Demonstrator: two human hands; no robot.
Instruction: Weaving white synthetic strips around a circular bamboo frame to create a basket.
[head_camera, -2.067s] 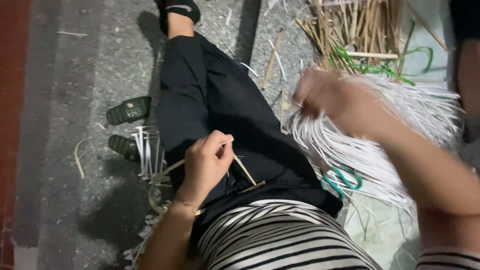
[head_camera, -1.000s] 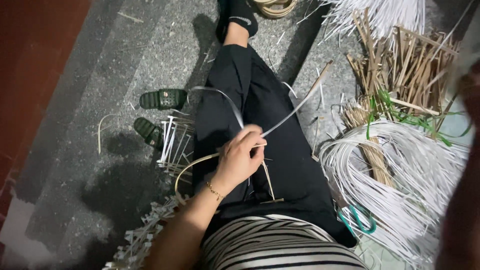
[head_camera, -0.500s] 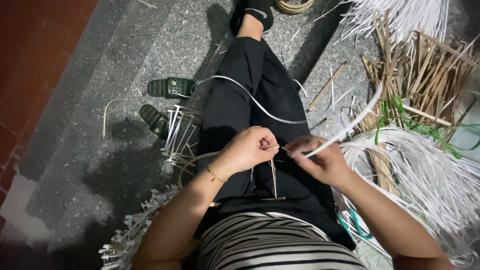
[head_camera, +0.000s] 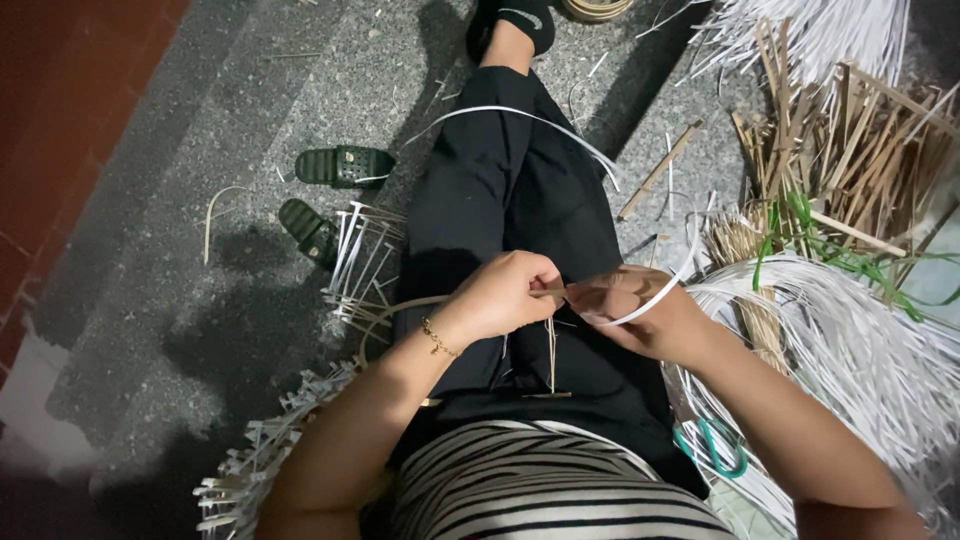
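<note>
Near the middle of the frame, over a lap in black trousers (head_camera: 520, 200), the person's two hands meet. The left hand (head_camera: 505, 295), with a thin gold bracelet (head_camera: 437, 338) at the wrist, is closed, its fingers pinched on a thin tan stick (head_camera: 549, 350) that hangs down from the hands toward a short crosspiece just above the striped shirt (head_camera: 550, 485). The right hand (head_camera: 635, 312), just right of the left and touching it at the fingertips, is closed on a white strip (head_camera: 660, 290) that curves up and to the right from the fingers. Another long white strip (head_camera: 520, 118) arcs over the knee in the upper middle.

At the right edge a thick bundle of white strips (head_camera: 860, 350) lies on the floor, with a heap of tan sticks (head_camera: 850, 150) above it and green cord (head_camera: 800, 235) draped across. A pair of green-handled scissors (head_camera: 712, 448) lies beside the right hip. On the grey speckled floor (head_camera: 150, 150) to the left of the leg are two dark green sandals (head_camera: 330, 195) and a small frame of upright white strips (head_camera: 358, 265). A woven white edge (head_camera: 255, 465) shows at the lower left.
</note>
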